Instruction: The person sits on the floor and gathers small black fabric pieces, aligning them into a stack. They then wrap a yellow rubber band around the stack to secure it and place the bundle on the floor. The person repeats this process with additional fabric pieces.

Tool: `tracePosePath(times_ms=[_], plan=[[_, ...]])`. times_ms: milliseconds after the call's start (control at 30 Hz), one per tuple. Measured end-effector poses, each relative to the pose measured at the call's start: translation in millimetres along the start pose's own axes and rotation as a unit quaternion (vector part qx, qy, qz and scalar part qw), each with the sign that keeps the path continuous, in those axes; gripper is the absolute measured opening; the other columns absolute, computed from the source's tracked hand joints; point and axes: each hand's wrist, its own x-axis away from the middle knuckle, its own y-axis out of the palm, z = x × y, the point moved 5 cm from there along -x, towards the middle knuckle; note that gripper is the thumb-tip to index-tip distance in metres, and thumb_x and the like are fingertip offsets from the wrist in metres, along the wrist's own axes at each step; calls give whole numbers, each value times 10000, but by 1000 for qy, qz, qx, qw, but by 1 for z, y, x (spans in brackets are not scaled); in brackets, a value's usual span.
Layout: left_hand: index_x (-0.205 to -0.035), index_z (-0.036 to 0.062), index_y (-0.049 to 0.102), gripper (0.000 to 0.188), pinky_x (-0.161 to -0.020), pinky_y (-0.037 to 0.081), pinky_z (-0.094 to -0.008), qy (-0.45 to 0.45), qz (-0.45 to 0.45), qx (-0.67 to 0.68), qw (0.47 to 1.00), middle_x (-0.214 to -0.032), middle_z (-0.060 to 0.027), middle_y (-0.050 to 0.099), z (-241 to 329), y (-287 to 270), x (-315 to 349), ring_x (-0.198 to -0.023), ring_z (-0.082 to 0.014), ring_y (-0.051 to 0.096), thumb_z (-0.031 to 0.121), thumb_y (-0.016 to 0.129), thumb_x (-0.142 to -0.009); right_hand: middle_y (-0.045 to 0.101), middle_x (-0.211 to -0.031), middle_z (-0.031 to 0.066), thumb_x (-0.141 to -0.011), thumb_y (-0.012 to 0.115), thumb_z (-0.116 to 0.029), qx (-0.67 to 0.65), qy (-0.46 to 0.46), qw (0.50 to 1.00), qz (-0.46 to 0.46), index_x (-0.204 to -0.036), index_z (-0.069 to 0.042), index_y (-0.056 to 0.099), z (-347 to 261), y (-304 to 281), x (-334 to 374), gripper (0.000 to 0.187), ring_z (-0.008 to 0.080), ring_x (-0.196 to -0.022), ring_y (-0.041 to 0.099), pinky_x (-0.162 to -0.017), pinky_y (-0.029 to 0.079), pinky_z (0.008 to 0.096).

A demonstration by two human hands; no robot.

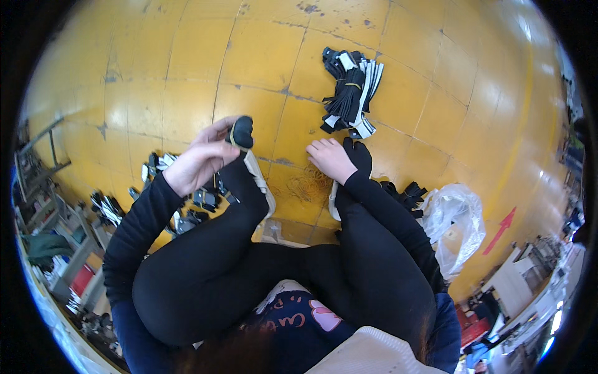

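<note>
My left hand (208, 154) is closed around a small bundle of black straps (246, 132), raised above the floor. A thin tan rubber band (233, 133) runs around that bundle. To its right, my right hand (331, 159) is apart from it, fingers loosely bent and slightly spread, with nothing visible in them. Loose rubber bands (305, 185) lie scattered on the floor between my legs, just below my right hand. Beyond that hand lies a larger stack of black and white straps (352, 93), tied around its middle with a band.
More strap bundles (204, 199) lie on the yellow tiled floor (187, 56) by my left leg. Black bundles (408, 194) sit right of my right leg, beside a crumpled clear plastic bag (453, 224). Metal racks (56, 230) stand at far left.
</note>
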Motion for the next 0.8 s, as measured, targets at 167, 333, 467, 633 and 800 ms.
tracePosePath(times_ms=[167, 333, 467, 633, 800], plan=[[-1303, 125, 406, 816, -1060, 432, -469, -147, -56, 34, 987, -1303, -153, 491, 0, 37, -22, -1257, -295, 502, -139, 459, -533, 535, -940, 107, -820, 520, -21, -61, 56, 983, 162, -913, -39, 532, 25, -12, -28, 95, 261, -901, 595, -795, 512, 360], [-1127, 116, 518, 293, -766, 531, -371, -223, -130, 34, 966, -1116, -72, 571, -30, 73, -64, -991, -190, 602, 247, 608, -881, 586, -902, 131, -824, 574, -30, -202, 70, 963, 162, -947, 8, 581, 44, -17, -27, 129, 277, -865, 622, -764, 516, 356], [-1120, 63, 589, 301, -584, 442, -234, -132, 5, -220, 967, -871, 0, 610, -53, 78, -110, -713, -81, 572, 231, 688, -891, 656, -770, 98, -847, 690, -96, -532, 227, 778, 247, -902, 26, 682, 49, -42, 6, 134, 164, -675, 614, -641, 493, 286], [-1047, 37, 683, 252, -559, 393, -199, -10, -39, -283, 958, -761, 33, 614, -70, 124, -162, -629, -36, 518, 185, 750, -854, 702, -832, 51, -882, 669, -74, -634, 275, 658, 299, -947, 34, 708, 56, -81, 49, 132, 98, -760, 625, -710, 501, 245], [-1005, 34, 710, 201, -532, 397, -203, 86, -88, -191, 974, -765, 3, 640, -76, 169, -189, -607, -35, 526, 163, 746, -854, 688, -861, 45, -893, 643, -34, -619, 310, 630, 352, -952, 36, 683, 83, -108, 88, 100, 94, -775, 624, -743, 504, 230]])
